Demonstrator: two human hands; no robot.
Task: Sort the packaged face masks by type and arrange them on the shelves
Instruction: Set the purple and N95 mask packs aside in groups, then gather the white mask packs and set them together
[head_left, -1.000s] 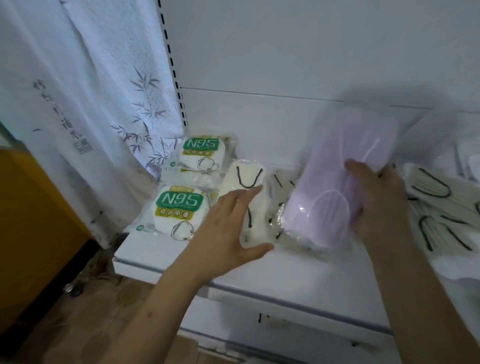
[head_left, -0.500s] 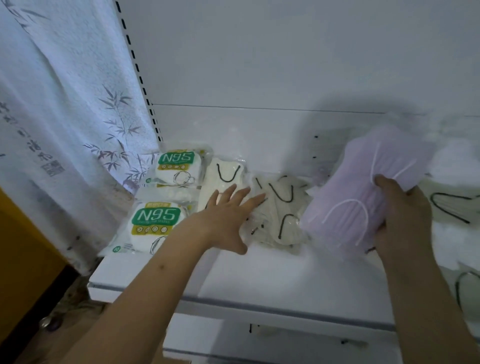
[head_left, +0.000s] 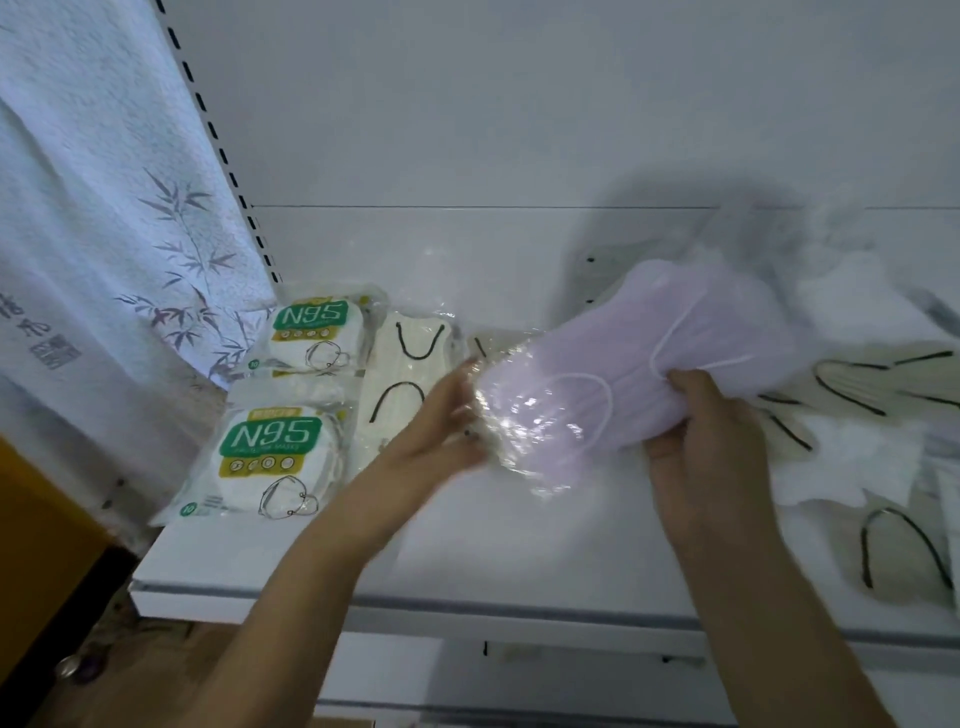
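- Right now the right hand (head_left: 711, 415) grips the lavender mask pack (head_left: 639, 374) at its 4 o'clock end, fingers curled over the top.
- Left hand (head_left: 441, 421) touches the pack's 9 o'clock end, fingers fairly straight; blurred, so whether it pinches the film cannot be told.
- Pack sits tilted at frame centre, seemingly off the shelf (head_left: 519, 545), over cream masks with black loops (head_left: 410, 374).
- Two N95 packs (head_left: 270, 457) stacked at 9 o'clock, already grouped against the perforated upright (head_left: 218, 140).
- Step in hand, likely: set the lavender pack in its own spot. Best done two-handed, level, film slippery, so support both ends.
- Open room: bare shelf at 6 o'clock, toward the front lip.
- Edges: front lip near at 6; loose cream masks crowd 3 o'clock (head_left: 852, 384); back panel at 12. Curtain (head_left: 93, 208) hangs at 10.
- Risk: dropping it onto the cream pile mixes types.
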